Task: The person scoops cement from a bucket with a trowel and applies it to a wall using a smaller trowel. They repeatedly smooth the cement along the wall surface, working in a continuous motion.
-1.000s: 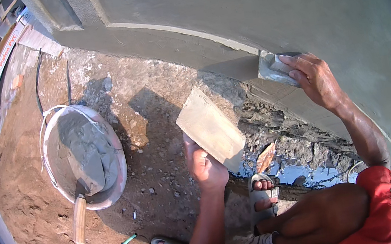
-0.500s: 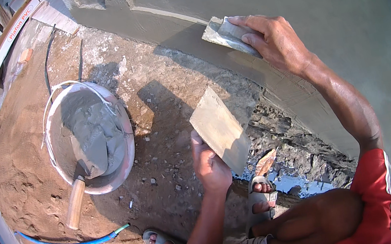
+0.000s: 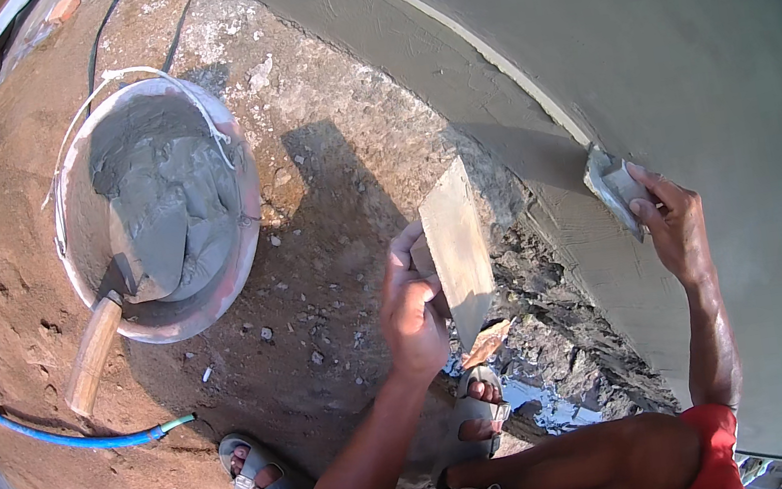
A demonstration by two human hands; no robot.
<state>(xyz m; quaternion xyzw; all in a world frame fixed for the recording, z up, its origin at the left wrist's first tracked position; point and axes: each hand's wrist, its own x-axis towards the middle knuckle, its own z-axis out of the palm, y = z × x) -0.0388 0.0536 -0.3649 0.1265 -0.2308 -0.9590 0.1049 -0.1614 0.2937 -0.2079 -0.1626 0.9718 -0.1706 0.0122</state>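
My right hand (image 3: 678,227) grips a small, mortar-smeared plastering float (image 3: 611,186) between thumb and fingers. The float lies against the grey plastered wall (image 3: 697,57), at the lower end of a raised mortar ridge (image 3: 483,46). In front of me, my left hand (image 3: 413,322) is closed round the back of a flat tan board (image 3: 459,250), tilted steeply; its grip is partly hidden. Left of the board stands a bucket (image 3: 189,324) of wet grey mortar (image 3: 205,186). A trowel (image 3: 150,255) rests in it, its wooden handle (image 3: 96,354) sticking out over the rim.
A blue hose (image 3: 75,433) lies on the sandy ground (image 3: 1,272) at the left. Dark cables (image 3: 106,39) run behind the bucket. Close to my sandalled feet are rough wet rubble (image 3: 567,340), a puddle (image 3: 541,404) and a dry leaf (image 3: 488,341).
My right hand has moved the float along the wall, right and nearer to me. The board in my left hand is now turned more edge-on. The whole view has shifted.
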